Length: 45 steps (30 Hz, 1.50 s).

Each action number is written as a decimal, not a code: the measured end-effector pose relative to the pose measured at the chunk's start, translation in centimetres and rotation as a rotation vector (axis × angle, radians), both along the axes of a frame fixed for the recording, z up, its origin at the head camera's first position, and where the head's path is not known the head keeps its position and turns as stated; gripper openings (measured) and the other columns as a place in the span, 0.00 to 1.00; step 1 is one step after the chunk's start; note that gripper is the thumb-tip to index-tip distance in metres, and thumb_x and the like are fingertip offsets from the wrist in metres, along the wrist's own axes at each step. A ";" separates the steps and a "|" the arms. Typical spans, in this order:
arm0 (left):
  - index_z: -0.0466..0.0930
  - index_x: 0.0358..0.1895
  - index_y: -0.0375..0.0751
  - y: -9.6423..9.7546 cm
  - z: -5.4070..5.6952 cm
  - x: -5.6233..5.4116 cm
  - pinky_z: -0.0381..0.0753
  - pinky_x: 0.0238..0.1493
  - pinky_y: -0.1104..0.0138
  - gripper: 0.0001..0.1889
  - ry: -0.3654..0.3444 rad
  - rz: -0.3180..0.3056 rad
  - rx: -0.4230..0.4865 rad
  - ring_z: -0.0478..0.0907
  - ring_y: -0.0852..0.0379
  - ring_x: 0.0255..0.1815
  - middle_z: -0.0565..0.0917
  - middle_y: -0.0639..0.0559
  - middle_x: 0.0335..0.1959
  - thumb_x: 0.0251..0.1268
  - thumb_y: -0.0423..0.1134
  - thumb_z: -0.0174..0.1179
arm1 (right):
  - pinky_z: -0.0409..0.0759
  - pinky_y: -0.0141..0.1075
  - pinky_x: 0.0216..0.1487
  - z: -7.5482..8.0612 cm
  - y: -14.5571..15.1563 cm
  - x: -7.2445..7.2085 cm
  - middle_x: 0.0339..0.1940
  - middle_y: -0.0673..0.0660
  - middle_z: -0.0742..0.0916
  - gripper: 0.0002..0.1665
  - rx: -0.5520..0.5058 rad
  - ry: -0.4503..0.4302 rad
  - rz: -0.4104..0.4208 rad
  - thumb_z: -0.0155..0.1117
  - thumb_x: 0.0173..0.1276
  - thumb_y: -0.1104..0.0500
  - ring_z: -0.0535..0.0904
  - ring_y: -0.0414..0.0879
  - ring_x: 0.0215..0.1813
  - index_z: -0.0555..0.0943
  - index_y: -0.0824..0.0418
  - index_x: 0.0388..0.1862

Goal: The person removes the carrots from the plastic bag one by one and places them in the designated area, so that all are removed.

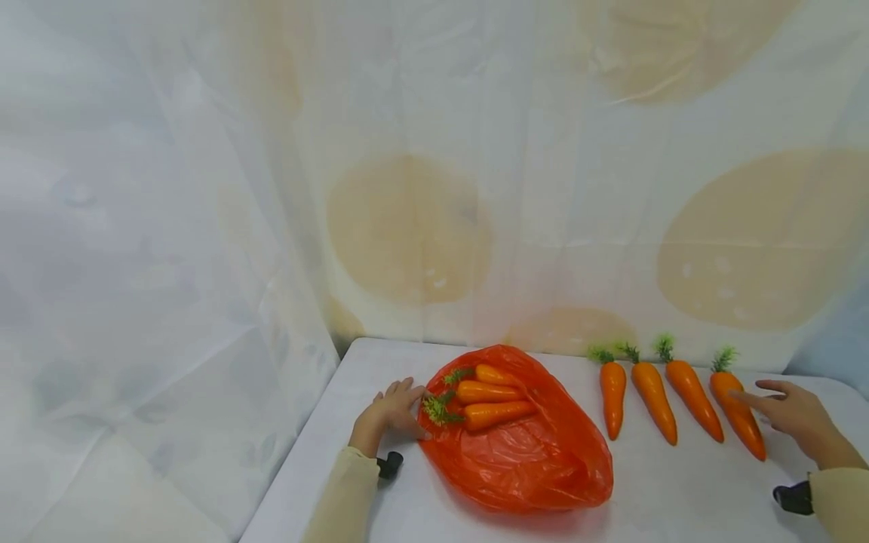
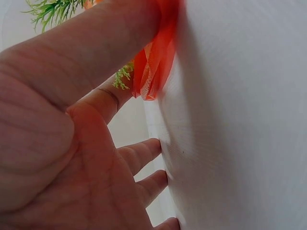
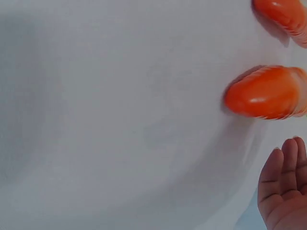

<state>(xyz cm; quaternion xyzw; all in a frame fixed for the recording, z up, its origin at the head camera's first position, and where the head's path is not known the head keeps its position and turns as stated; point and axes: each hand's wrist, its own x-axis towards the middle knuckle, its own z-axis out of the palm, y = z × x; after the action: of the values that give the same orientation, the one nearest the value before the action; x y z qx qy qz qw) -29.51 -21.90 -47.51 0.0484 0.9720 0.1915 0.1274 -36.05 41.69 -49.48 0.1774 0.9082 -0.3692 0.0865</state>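
Observation:
My left hand (image 1: 394,411) is at the left rim of a red plastic bag (image 1: 529,475). Its thumb and index finger, spread apart, touch the rim, while the other fingertips rest on the table in the left wrist view. Inside the bag's mouth lie three orange carrots (image 1: 490,392) with green leafy tops pointing left. Over on the right, my right hand (image 1: 794,415) reaches across the rightmost carrot (image 1: 736,411) with its fingers extended and not wrapped round it. In the right wrist view, fingers (image 3: 288,177) appear beside a carrot (image 3: 266,93); contact cannot be told.
Three more carrots, including the nearest one (image 1: 692,400), lie in a row left of the rightmost carrot, leafy tops toward the back. Everything lies on a white table (image 1: 652,498). Behind it hangs a pale curtain (image 1: 543,188) with tan spots.

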 end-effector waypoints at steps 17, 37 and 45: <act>0.75 0.59 0.57 0.1 -0.2 0.0 0.45 0.73 0.32 0.32 -0.008 0.002 0.014 0.49 0.34 0.78 0.57 0.40 0.78 0.48 0.52 0.76 | 0.76 0.66 0.51 4.0 -4.6 -0.4 0.63 0.83 0.66 0.57 0.025 0.282 0.332 0.56 0.68 0.31 0.66 0.77 0.58 0.54 0.75 0.73; 0.74 0.57 0.57 -0.2 0.2 0.0 0.48 0.72 0.31 0.32 0.027 -0.017 -0.026 0.51 0.33 0.77 0.58 0.38 0.77 0.47 0.52 0.76 | 0.84 0.40 0.48 6.4 -15.4 1.2 0.60 0.71 0.78 0.39 -0.136 0.396 0.568 0.66 0.68 0.46 0.77 0.59 0.55 0.67 0.66 0.70; 0.74 0.58 0.56 -0.1 0.1 0.1 0.47 0.72 0.31 0.32 0.019 -0.017 -0.017 0.51 0.33 0.77 0.57 0.38 0.77 0.48 0.52 0.76 | 0.85 0.38 0.45 6.5 -19.1 2.6 0.55 0.65 0.82 0.36 -0.195 0.432 0.646 0.71 0.64 0.49 0.79 0.54 0.52 0.73 0.64 0.66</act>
<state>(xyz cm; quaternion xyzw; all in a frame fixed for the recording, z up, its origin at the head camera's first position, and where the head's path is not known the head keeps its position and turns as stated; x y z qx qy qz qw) -29.41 -21.96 -47.45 0.0572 0.9743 0.1816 0.1203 -33.47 22.55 -42.98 -0.2083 0.8752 -0.4361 0.0214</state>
